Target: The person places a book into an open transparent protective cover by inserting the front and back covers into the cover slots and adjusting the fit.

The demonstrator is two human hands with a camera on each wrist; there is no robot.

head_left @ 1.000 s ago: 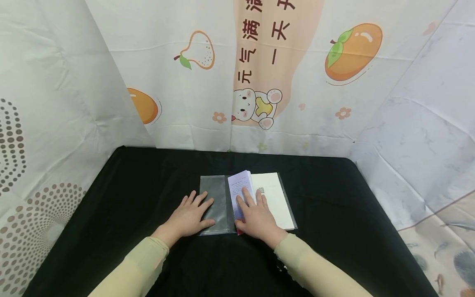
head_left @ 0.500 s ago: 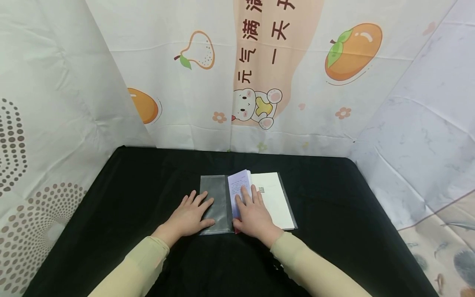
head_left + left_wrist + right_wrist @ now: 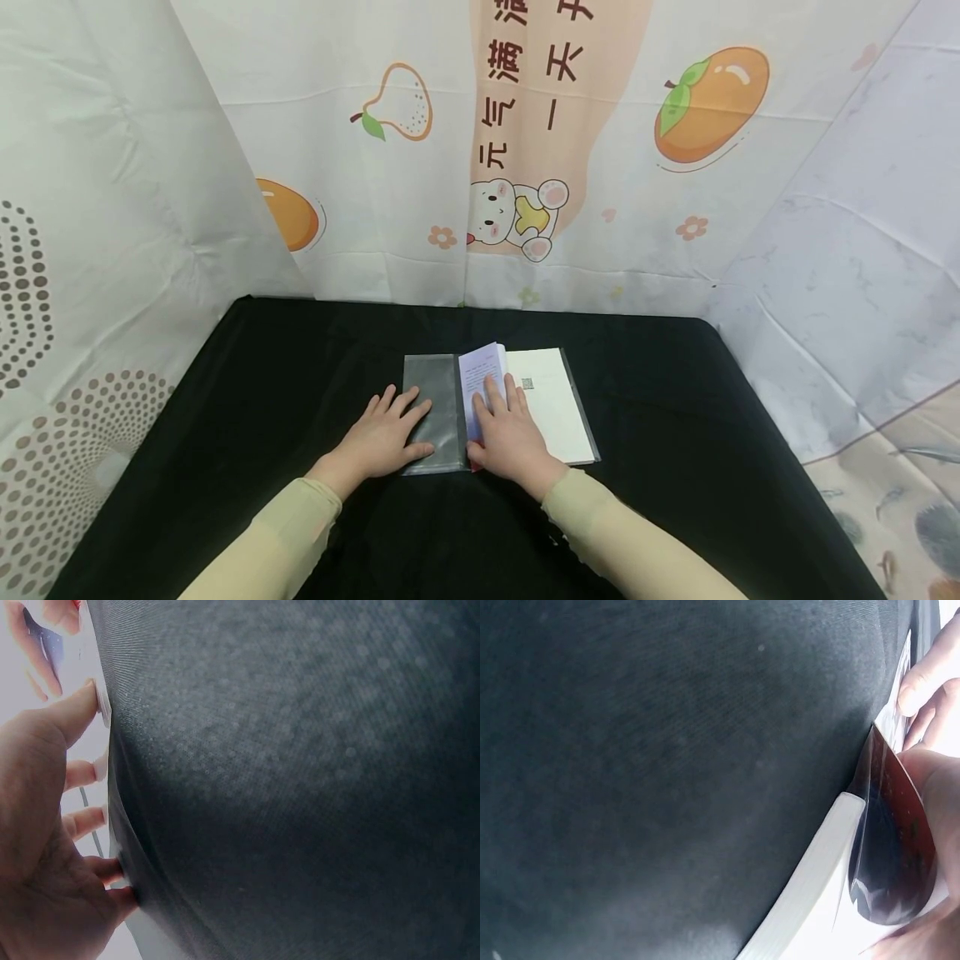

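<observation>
A book (image 3: 553,417) lies open on the black table, its white page on the right. Its lilac inner flap (image 3: 480,367) is folded over toward the left. The clear plastic book cover (image 3: 438,417) spreads out flat on the left side. My left hand (image 3: 381,437) rests on that plastic with fingers spread; its fingertips touch the table and plastic edge in the left wrist view. My right hand (image 3: 512,437) presses on the lilac flap with extended fingers. In the right wrist view, the dark red-and-blue book cover (image 3: 889,840) bows upward beside the thick page block (image 3: 802,877).
Black cloth (image 3: 330,358) covers the table around the book. Behind stands a white curtain (image 3: 600,283) printed with fruit and lettering. White cloth panels also hang at the left (image 3: 150,208) and right (image 3: 840,275).
My right hand has slid slightly left over the lilac flap, and the flap's lower edge has shifted left with it. My left hand has stayed in place.
</observation>
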